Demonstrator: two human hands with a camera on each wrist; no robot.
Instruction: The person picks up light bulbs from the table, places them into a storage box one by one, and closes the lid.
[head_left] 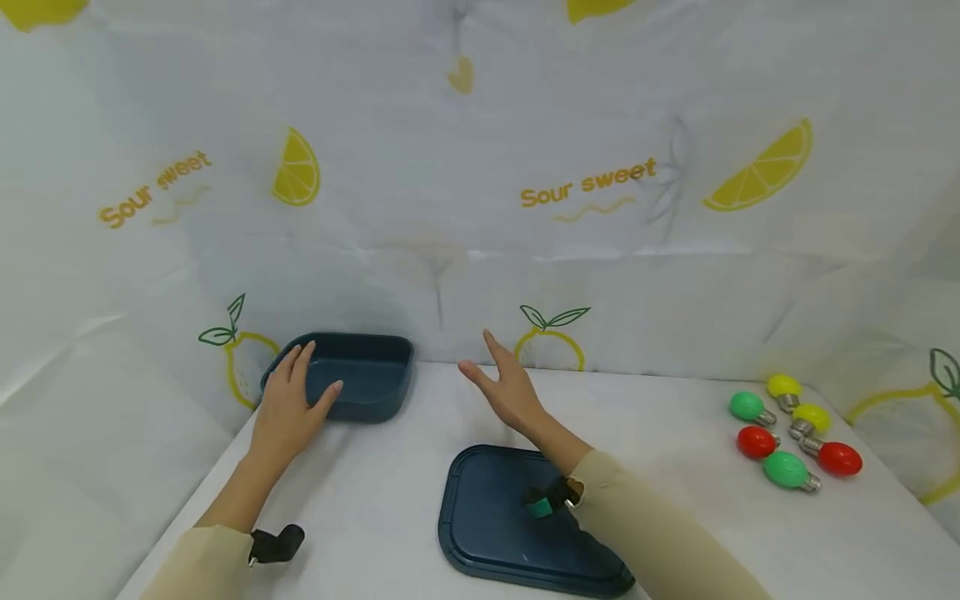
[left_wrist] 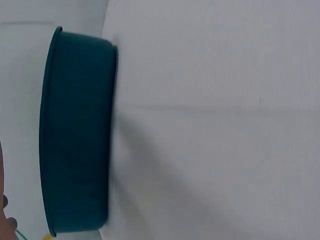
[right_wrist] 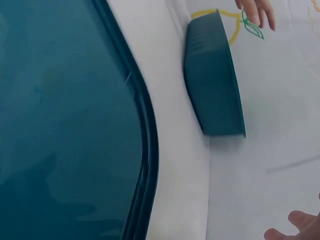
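Note:
A dark teal rectangular box (head_left: 367,375) without a lid on it stands against the back wall, at the left of the table. My left hand (head_left: 288,408) overlaps its left end in the head view, fingers spread and holding nothing. From the right wrist, the left fingers (right_wrist: 257,12) appear above the box's rim, apart from it. The box's long side (left_wrist: 77,135) fills the left of the left wrist view. My right hand (head_left: 510,396) hovers empty, thumb and fingers apart, beyond a matching flat lid (head_left: 487,517). The right forearm hides part of that lid.
Several bulb-shaped pieces with silvery screw bases lie grouped at the table's right, including a green bulb (head_left: 786,469), a red bulb (head_left: 838,458) and a yellow bulb (head_left: 783,385). A white sheet (head_left: 450,183) printed with lemons hangs behind the table.

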